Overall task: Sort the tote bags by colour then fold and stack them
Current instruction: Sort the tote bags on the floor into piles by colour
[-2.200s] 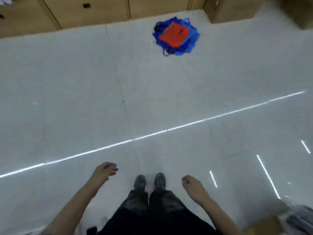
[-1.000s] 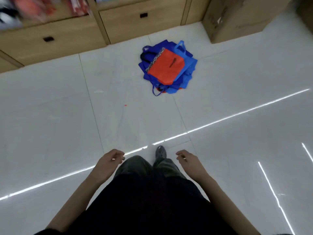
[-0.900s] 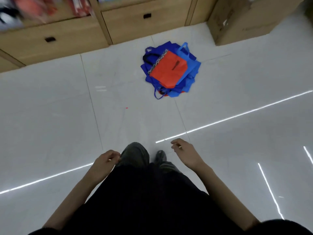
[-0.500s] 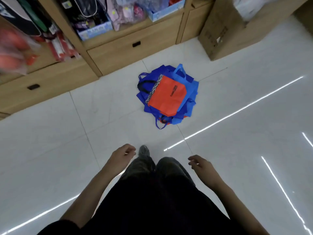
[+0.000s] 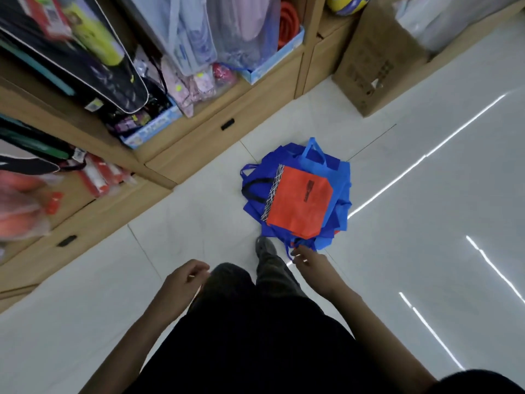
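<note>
The tote bags lie in one loose pile on the pale tiled floor (image 5: 426, 223), close to the wooden drawers (image 5: 227, 129) of a stocked shelf unit and well apart from a cardboard box (image 5: 369, 66) at the upper right. A red bag (image 5: 298, 203) lies flat on top of the pile, with several blue bags (image 5: 336, 172) spread under it, their straps sticking out. The right hand (image 5: 311, 267) is held out low at the pile's near edge, fingers relaxed and gripping nothing, its tips just beside a blue strap (image 5: 289, 250); whether they touch it I cannot tell. The left hand (image 5: 181, 280) hangs beside the knee, fingers loosely curled and empty. One shoe (image 5: 264, 245) stands just beside the pile.
</note>
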Available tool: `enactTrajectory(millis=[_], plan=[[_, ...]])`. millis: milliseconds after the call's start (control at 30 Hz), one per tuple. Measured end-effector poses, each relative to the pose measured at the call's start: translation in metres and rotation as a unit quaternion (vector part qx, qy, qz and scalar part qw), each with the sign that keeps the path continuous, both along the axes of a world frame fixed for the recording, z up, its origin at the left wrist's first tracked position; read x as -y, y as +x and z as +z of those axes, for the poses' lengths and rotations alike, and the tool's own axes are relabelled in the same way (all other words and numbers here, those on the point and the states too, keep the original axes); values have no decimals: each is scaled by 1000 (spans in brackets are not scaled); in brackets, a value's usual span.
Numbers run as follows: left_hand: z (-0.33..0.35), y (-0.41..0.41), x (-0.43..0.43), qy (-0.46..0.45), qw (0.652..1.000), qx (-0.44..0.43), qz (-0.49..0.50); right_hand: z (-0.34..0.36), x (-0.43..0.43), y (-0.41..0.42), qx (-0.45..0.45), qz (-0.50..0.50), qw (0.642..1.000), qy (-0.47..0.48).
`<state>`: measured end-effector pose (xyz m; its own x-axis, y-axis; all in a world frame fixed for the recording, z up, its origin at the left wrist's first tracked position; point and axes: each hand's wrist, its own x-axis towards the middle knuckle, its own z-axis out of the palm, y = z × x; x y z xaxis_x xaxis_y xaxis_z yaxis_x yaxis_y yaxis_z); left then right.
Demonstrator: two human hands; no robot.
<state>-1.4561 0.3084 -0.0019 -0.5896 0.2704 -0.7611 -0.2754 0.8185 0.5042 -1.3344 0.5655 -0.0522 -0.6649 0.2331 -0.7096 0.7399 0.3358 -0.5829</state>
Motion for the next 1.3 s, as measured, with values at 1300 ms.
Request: enactTrajectory(millis=[1300], plan=[[-690,-306,-373,150,847,-158,-485,-643,-142,-140,48,-481,808,337]])
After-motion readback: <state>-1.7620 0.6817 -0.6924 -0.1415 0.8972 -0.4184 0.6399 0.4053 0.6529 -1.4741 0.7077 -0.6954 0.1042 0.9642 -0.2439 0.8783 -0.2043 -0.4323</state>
